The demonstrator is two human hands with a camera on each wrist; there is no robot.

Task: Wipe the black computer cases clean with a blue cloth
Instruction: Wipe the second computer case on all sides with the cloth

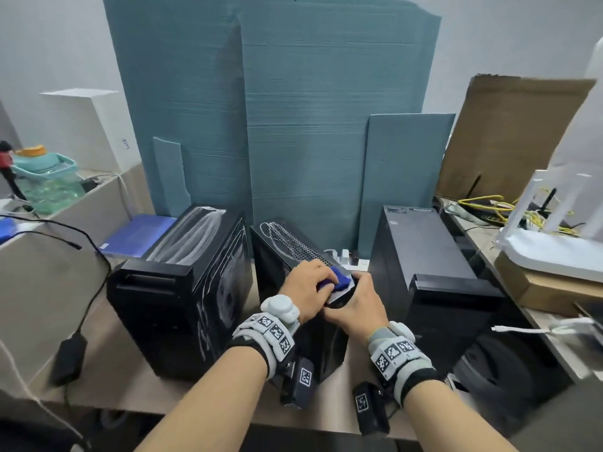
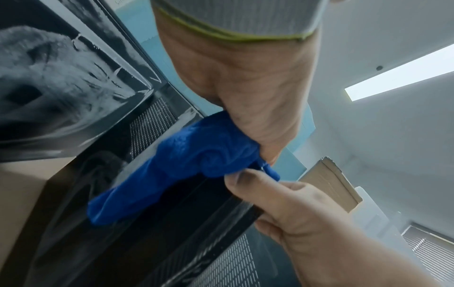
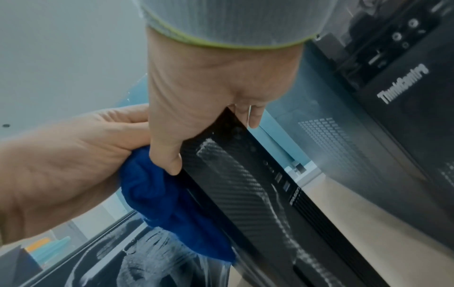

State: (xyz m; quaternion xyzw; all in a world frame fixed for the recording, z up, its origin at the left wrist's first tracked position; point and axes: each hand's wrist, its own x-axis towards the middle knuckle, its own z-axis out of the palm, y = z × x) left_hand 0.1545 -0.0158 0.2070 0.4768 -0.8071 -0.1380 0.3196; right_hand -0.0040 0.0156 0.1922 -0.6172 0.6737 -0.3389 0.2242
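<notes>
Fig. Wipe of the mid case, top front edge. Three black cases stand on the desk [image 1: 137,383]: L case [image 1: 182,288], mid case [image 1: 280,252], R case [image 1: 434,265]. The cloth [image 1: 339,280] is bunched on the near top corner of the mid case, under the L hand [image 1: 310,288].

L hand: fingers curled over the cloth, gripping the wad and pressing it onto the case top; a loose tail of cloth hangs down the case's left side (L wrist view). R hand [image 1: 355,305]: wrapped round the front top edge of the mid case, thumb on the left side just beside the cloth, fingers over the right edge; it grips the case, prob. to steady it. The two hands touch or nearly so.

Step in hand (judged): wiping the top/front rim of the mid case. White smears show on its mesh top and front strip, and heavier ones on the L case top and side, so the job looks far from done. R case shows no clear marks from here.

Next move calls for: firm downward pressure w/ the cloth along the mesh top toward the rear, R hand bracing vs. sliding or tipping; then the front strip and sides. Refold cloth to a flat pad for better contact.
</notes>
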